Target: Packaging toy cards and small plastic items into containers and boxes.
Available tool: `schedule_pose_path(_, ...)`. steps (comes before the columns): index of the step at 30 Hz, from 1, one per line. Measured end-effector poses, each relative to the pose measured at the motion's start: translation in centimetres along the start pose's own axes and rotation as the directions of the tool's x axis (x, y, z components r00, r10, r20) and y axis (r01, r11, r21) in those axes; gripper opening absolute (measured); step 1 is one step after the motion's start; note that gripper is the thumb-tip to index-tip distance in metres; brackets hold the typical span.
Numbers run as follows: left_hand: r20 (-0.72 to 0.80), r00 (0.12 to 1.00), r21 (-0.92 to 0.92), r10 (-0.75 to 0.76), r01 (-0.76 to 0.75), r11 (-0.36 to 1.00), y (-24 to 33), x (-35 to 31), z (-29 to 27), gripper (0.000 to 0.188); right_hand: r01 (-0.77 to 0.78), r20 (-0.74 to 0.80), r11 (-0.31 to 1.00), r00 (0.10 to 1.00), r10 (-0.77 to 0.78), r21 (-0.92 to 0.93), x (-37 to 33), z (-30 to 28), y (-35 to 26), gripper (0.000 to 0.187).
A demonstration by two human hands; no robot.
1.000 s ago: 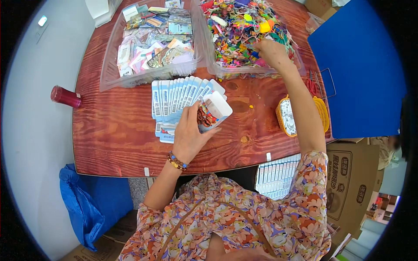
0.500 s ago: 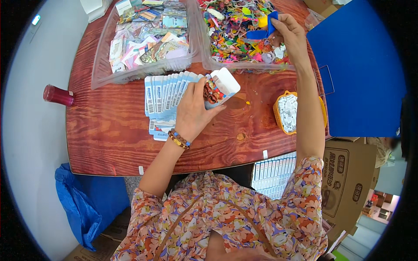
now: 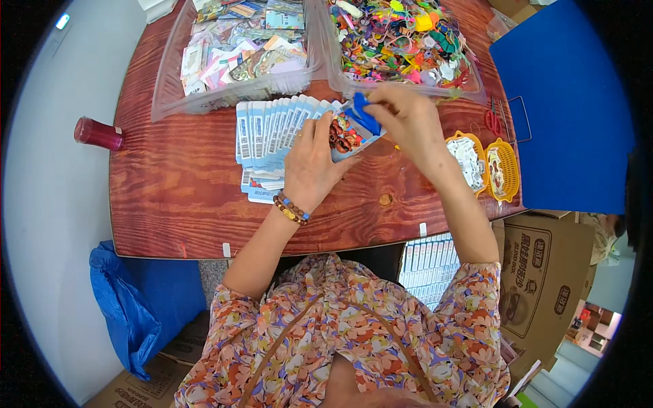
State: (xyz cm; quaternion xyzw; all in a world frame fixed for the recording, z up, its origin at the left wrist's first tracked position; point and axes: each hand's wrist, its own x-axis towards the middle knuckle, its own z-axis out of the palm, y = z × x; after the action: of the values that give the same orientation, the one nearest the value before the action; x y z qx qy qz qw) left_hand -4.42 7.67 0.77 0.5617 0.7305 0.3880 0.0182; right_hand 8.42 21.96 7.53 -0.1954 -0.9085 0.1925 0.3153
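Observation:
A small printed carton (image 3: 348,136) with brown and coloured pictures is gripped by my left hand (image 3: 314,163), its upper end tilted to the right. At that end my right hand (image 3: 408,122) pinches a blue, flat, strap-like piece (image 3: 366,114). The blue piece lies against the carton's mouth; how far it is inside I cannot tell. Fanned out on the table beside my left hand is a row of flat light-blue cartons (image 3: 272,136). Beyond my hands stands a clear bin (image 3: 469,87) of mixed colourful trinkets.
Another clear bin (image 3: 160,109) holds flat packets. Two yellow baskets (image 3: 509,194) and red scissors (image 3: 492,121) lie at the right. A dark red jar (image 3: 99,133) sits at the left edge. A blue panel (image 3: 564,109) and cardboard box (image 3: 544,272) flank the table (image 3: 177,224).
My right hand has come from above the trinket bin down to the carton's mouth, bringing the blue piece. The left hand still holds the carton. The whole view has shifted slightly.

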Motion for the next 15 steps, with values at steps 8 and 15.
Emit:
schedule_pose_path(8, 0.036, 0.998, -0.001, -0.054, 0.054, 0.999, 0.1, -1.0, -0.3, 0.083, -0.156, 0.380, 0.988, 0.914, 0.142, 0.005, -1.8, 0.3, -2.8, 0.022)
schedule_pose_path(15, 0.061, 0.997, -0.024, -0.048, 0.050, 0.998, -1.3, -1.6, 0.0, 0.086, -0.746, 0.763, 0.604, 0.555, 0.331, 0.281, 0.4, -0.9, -4.0, 0.028)
